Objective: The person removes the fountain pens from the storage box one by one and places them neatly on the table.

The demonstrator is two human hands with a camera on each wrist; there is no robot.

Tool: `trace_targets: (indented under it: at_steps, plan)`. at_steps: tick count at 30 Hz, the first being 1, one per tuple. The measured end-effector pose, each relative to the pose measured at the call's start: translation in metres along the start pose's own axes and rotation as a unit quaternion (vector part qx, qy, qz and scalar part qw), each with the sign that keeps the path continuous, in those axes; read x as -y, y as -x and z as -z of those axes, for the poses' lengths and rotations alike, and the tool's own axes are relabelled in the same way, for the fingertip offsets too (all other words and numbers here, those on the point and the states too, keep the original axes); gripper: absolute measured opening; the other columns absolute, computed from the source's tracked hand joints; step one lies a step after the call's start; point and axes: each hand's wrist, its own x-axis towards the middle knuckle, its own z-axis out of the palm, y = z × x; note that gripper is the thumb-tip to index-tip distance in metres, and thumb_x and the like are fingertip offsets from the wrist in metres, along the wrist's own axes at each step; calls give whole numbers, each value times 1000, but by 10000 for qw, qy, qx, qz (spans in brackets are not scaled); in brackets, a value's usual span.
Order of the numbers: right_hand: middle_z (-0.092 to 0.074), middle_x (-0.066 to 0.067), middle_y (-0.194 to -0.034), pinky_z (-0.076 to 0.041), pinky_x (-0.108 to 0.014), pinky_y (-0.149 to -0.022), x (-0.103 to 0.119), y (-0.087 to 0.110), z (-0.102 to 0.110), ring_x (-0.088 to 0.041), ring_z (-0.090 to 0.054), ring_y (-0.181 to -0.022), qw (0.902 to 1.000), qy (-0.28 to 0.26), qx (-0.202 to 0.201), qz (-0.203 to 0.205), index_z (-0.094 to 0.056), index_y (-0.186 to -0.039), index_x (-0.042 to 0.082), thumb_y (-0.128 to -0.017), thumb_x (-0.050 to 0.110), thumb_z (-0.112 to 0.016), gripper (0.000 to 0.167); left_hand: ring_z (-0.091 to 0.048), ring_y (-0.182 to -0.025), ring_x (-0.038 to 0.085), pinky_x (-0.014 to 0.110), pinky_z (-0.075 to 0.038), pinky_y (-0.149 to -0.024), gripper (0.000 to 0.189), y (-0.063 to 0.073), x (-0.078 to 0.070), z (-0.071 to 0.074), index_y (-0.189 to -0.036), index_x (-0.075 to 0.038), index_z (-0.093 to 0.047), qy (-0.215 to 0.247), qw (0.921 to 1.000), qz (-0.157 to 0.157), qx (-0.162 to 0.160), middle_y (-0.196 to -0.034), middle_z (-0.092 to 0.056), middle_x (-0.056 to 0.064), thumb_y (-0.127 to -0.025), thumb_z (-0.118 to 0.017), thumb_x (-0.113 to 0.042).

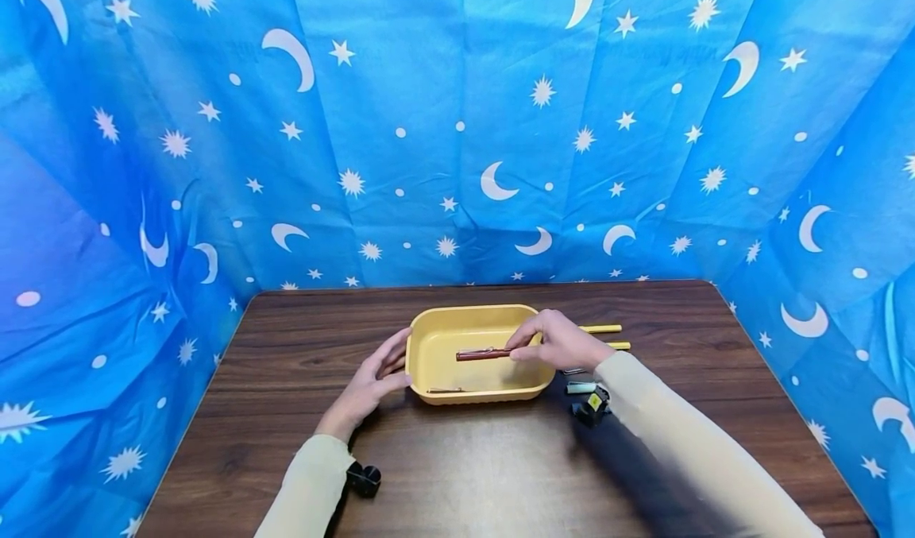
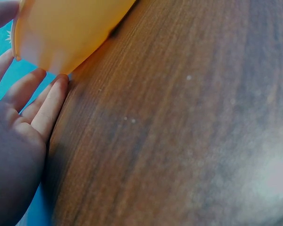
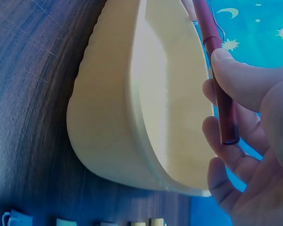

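Observation:
A dark red pen (image 1: pixel 482 354) with a metal clip hangs over the yellow tray (image 1: pixel 472 396). My right hand (image 1: pixel 554 341) pinches it between thumb and fingers; in the right wrist view the pen (image 3: pixel 221 101) slants across the fingers beside the tray's rim (image 3: pixel 134 70). At the tray's left end is my left hand (image 1: pixel 373 381). Its extended fingers (image 2: pixel 54 101) touch the outside of the tray wall (image 2: pixel 80 33) in the left wrist view. Inside the tray, a thin pen-like item (image 1: pixel 445 390) lies along the front wall, mostly hidden.
Right of the tray, two yellow sticks (image 1: pixel 602 329) and a pale green item (image 1: pixel 581 388) lie on the brown wooden table (image 1: pixel 715 347), partly behind my right arm. Several item ends line the bottom of the right wrist view. A blue star-and-moon cloth (image 1: pixel 429 85) surrounds the table.

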Motion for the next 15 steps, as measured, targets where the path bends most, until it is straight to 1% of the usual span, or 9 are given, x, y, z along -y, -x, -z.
trace_targets:
  at_steps: [1,4,7,8,12,15]
  plan:
    - [-79,9,-100,-57,-33,-79,1,2,2,-10,-68,-90,10000,-13,-27,-26,-85,-104,18,-94,18,-81,11,-41,-151,34,38,-41,-118,81,0,0,0,-167,-24,-30,11,10000,1,3,-170,-35,9,-99,-73,-15]
    - [-78,9,-99,-56,-31,-74,2,10,6,-13,-65,-87,9999,-55,-98,-99,-85,-104,19,-93,19,-81,12,-41,-151,33,36,-41,-118,80,0,1,0,-167,-26,-31,24,10000,31,-9,-169,-36,8,-99,-73,-15]
    - [-77,9,-100,-54,-31,-72,3,17,12,-17,-63,-88,9996,-93,-168,-194,-85,-106,20,-94,19,-81,12,-41,-151,32,28,-41,-116,80,0,1,0,-166,-27,-32,8,10000,65,-18,-169,-37,8,-99,-73,-16]
    - [-77,9,-100,-55,-31,-71,3,19,13,-18,-63,-88,9995,-82,-190,-221,-85,-106,20,-94,19,-81,13,-41,-151,33,28,-41,-116,80,-1,1,1,-166,-27,-32,2,10000,64,-13,-169,-37,8,-99,-73,-16]
    - [-76,10,-99,-56,-30,-68,2,31,20,-20,-62,-88,9988,-101,-316,-368,-84,-108,22,-94,20,-80,14,-41,-151,33,35,-41,-118,80,-1,0,1,-166,-27,-32,15,10000,72,-14,-169,-37,8,-98,-73,-16]
    - [-75,9,-97,-56,-28,-66,-1,40,24,-20,-61,-86,9981,-145,-413,-430,-84,-109,23,-94,20,-81,16,-41,-151,33,37,-40,-118,80,-1,0,0,-166,-27,-32,25,10000,78,-13,-169,-37,8,-98,-73,-16]
